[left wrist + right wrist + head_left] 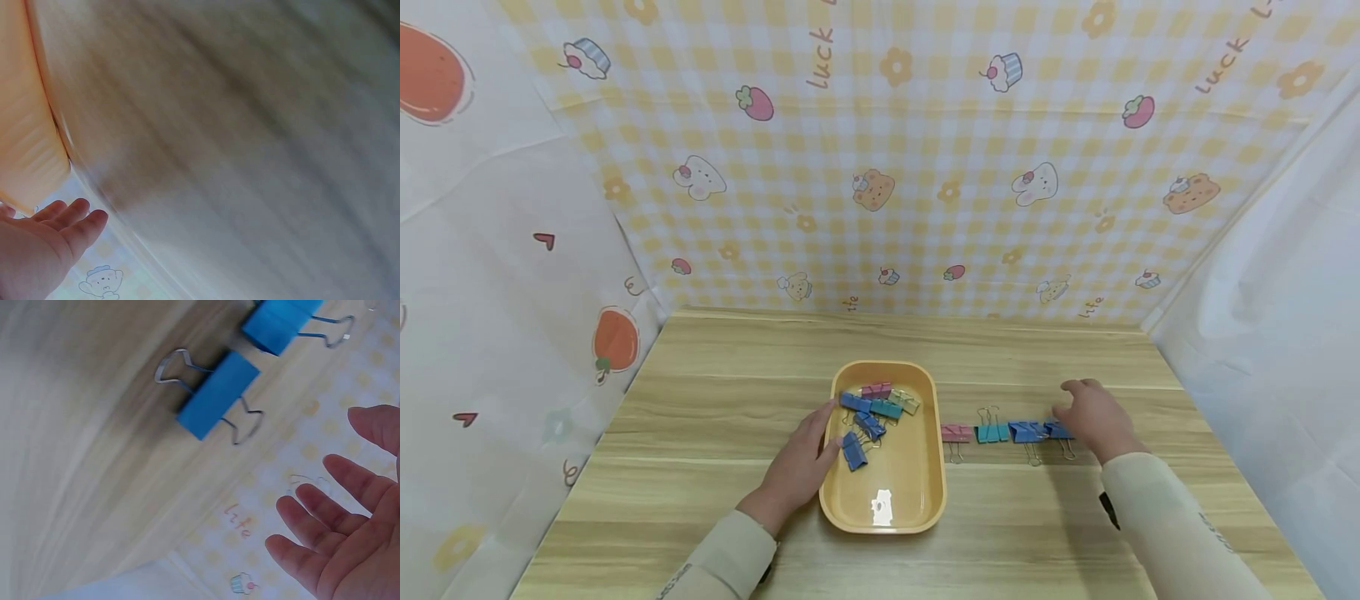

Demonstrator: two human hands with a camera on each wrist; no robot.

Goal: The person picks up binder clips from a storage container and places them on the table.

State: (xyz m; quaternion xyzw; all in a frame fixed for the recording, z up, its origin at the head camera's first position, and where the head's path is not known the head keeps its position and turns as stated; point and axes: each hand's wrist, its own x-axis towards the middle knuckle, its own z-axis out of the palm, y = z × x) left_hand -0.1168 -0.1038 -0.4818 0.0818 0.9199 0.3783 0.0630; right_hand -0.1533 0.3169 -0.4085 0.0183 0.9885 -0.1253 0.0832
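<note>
Six metal binder clips lie in a yellow plastic tray [913, 483], heaped between nine and one o'clock.
They are three blue clips [853, 451], a teal clip [887, 408], a pink clip [876, 390] and a pale-yellow clip [905, 402]. The left hand [799, 461], fingers extended, touches the tray's nine-o'clock side. From its three o'clock runs a row on the wood-grain table [722, 500]: pink row clip [956, 433], teal row clip [992, 433], two blue row clips [1026, 431]. The right hand [1099, 419], spread and holding nothing, is near the row's three-o'clock end.
</note>
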